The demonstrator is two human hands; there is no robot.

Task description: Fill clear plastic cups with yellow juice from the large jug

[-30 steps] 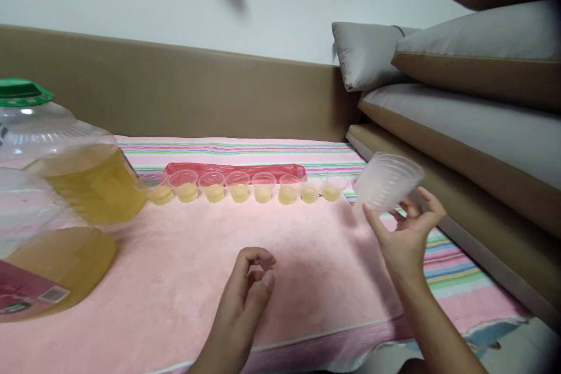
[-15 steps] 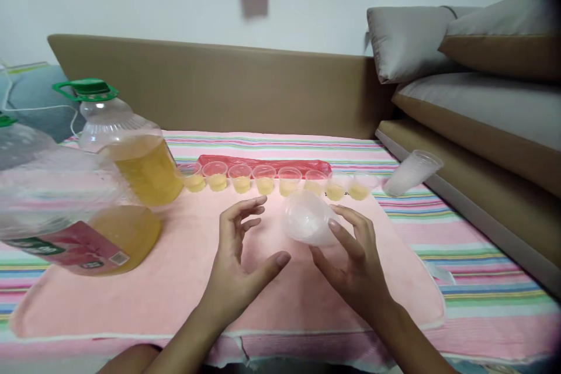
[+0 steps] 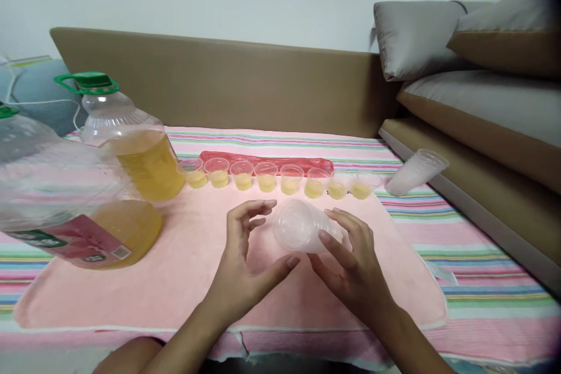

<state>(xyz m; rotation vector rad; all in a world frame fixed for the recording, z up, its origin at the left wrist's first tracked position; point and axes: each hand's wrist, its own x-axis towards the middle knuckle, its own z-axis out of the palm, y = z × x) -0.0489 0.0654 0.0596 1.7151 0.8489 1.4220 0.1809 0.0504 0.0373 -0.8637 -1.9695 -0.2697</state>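
A stack of clear plastic cups [image 3: 298, 227] lies tilted in my right hand [image 3: 355, 257], its round end turned toward my left side. My right fingers and thumb grip the stack's far end. Just left of it, my left hand [image 3: 254, 251] is curved with thumb and fingers apart, and nothing is inside it. Behind both hands runs a row of several clear plastic cups [image 3: 266, 178], each with some yellow liquid at the bottom.
Two large bottles of yellow liquid [image 3: 149, 169] with green caps stand at left. A red plastic bag [image 3: 245, 159] lies behind the cup row. Another cup stack [image 3: 416, 172] rests at right, near piled cushions [image 3: 486, 105]. A pink mat [image 3: 131, 298] covers the striped cloth.
The cup stack in my right hand has turned, so more of its ribbed side shows, and it sits slightly lower. My left hand has shifted a little to the right, closer to it.
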